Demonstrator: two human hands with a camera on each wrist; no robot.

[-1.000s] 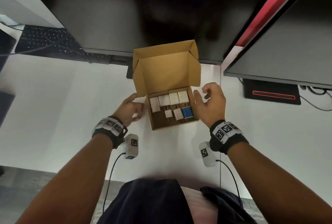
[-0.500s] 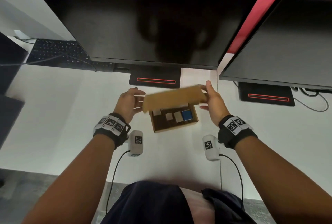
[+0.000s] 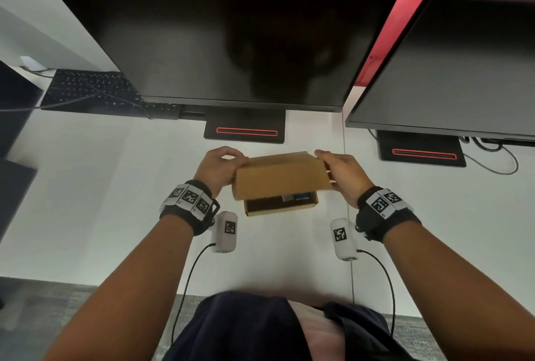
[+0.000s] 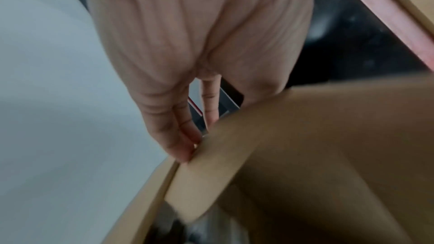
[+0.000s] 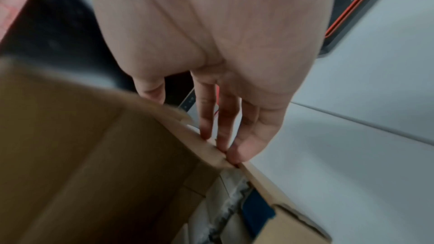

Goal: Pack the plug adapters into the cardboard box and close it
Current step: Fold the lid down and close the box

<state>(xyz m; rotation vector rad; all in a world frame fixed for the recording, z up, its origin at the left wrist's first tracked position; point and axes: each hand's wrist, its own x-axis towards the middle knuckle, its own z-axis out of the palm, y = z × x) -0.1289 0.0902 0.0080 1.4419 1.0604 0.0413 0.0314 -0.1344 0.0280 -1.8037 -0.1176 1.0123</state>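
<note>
The cardboard box (image 3: 280,208) sits on the white desk in front of me, its lid (image 3: 280,179) folded most of the way down over it. In the gap at the front a blue adapter (image 3: 302,195) and a white adapter (image 3: 286,198) show; the others are hidden under the lid. My left hand (image 3: 220,166) holds the lid's left edge, thumb on top and fingers at the side flap (image 4: 202,183). My right hand (image 3: 344,175) holds the right edge the same way. The right wrist view shows fingertips (image 5: 232,153) on the flap and the blue adapter (image 5: 258,211) inside.
A large dark monitor (image 3: 225,36) hangs just behind the box, its stand base (image 3: 246,130) close to the lid. A second monitor (image 3: 463,71) and its base (image 3: 422,153) are at the right. A black keyboard (image 3: 92,91) lies at the back left.
The lid stood upright a second ago with several adapters in plain sight. Both hands took its sides and swung it down towards me, so it now covers most of the box.
</note>
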